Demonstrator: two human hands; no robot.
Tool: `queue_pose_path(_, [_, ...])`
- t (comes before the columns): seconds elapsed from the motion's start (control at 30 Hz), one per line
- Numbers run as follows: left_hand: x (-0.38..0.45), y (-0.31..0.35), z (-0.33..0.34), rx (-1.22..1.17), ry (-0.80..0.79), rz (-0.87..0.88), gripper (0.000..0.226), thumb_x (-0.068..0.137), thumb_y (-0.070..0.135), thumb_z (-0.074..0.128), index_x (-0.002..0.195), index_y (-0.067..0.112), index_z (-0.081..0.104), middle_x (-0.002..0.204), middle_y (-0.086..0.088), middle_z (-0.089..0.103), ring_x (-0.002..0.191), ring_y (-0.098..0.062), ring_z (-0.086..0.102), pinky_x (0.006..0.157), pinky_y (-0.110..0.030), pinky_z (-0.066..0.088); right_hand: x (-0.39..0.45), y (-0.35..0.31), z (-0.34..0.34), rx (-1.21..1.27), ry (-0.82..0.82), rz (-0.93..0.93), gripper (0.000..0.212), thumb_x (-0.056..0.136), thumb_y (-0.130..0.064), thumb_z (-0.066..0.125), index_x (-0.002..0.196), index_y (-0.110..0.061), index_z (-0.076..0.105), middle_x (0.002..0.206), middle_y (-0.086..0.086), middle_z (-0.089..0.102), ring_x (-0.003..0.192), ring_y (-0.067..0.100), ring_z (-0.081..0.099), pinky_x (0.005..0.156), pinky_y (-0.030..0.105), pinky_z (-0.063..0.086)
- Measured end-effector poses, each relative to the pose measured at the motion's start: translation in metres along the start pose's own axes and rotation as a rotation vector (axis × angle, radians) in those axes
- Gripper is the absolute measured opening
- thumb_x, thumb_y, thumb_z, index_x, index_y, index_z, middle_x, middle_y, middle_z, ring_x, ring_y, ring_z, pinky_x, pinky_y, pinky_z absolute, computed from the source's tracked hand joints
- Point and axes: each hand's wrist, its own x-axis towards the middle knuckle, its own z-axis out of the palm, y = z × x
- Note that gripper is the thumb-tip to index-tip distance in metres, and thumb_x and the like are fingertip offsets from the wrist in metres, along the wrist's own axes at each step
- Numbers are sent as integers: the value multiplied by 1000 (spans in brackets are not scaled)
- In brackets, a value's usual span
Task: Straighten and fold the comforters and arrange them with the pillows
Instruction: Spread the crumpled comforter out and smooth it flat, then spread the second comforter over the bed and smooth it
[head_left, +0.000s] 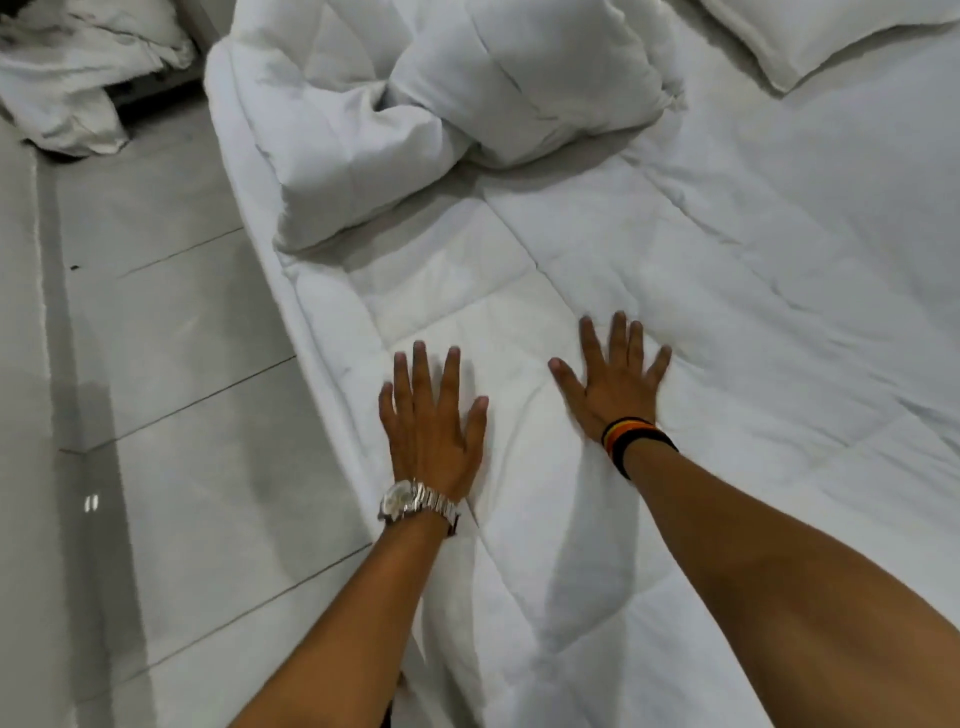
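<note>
A white quilted comforter (701, 291) lies spread over the bed, mostly flat near me. Its far part (415, 104) is bunched into a rumpled heap at the upper middle. My left hand (431, 421), with a silver watch on the wrist, rests palm down on the comforter near the bed's left edge, fingers spread. My right hand (613, 379), with a striped wristband, presses flat on the comforter just to the right, fingers apart. Neither hand holds anything. A white pillow (821, 36) lies at the top right corner, partly cut off.
Grey tiled floor (171, 405) runs along the bed's left side. More crumpled white bedding (78, 73) sits at the top left, beyond the floor. The comforter's edge hangs over the bed's left side.
</note>
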Motion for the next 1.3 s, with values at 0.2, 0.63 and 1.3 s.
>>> queue_pose_path(0.2, [71,-56,41,44,-205,222,72,102,59,37,163,26,20,172,-10,5,159,-30,-1,124,-58,12,1,1,21,-77,83,102,81,98,-79,12,166,-36,3,175,6,-1,161,26,-4,123,66,-2])
queue_pose_path(0.63, [269,-50,40,-39,-255,519,69,102,54,31,163,23,21,172,-9,10,159,-30,3,127,-51,0,175,-113,-7,36,167,356,85,91,-82,5,164,-40,-6,174,5,-12,160,27,-13,122,67,-10])
queue_pose_path(1.3, [421,-46,-159,-142,263,180,64,102,59,38,159,31,33,169,-14,19,155,-43,11,119,-65,14,325,-209,-262,80,741,172,89,93,-83,33,164,-30,26,172,15,15,159,35,13,122,69,6])
